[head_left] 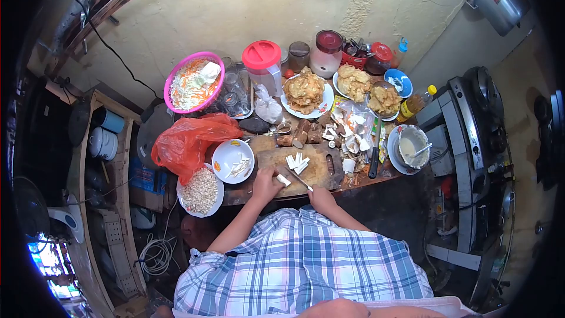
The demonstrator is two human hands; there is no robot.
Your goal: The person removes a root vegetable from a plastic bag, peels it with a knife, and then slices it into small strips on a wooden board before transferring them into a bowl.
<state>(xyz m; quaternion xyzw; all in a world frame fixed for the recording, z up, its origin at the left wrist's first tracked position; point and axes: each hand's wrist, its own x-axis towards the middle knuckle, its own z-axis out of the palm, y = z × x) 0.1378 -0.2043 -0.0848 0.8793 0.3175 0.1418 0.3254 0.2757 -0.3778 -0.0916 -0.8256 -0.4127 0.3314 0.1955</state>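
Note:
My left hand (267,185) is closed on a short white piece of peeled root (283,181), which looks like cassava, at the near edge of the wooden cutting board (272,164). My right hand (322,199) grips a knife (301,182), its blade pointing up and left toward that piece. Several cut white sticks (298,164) lie on the board just beyond the blade. Left of the board, a white bowl (219,168) holds thin white strips (240,166). Nearer me, a second bowl (202,214) is heaped with small white dice (199,192).
Brown unpeeled root chunks (300,134) and peelings (352,135) lie behind the board. Another knife's black handle (374,163) sits right, near a batter bowl (413,141). Fried food (304,90), a red-lidded pitcher (262,62), a pink basin (169,95) and a red plastic bag (191,141) crowd the table.

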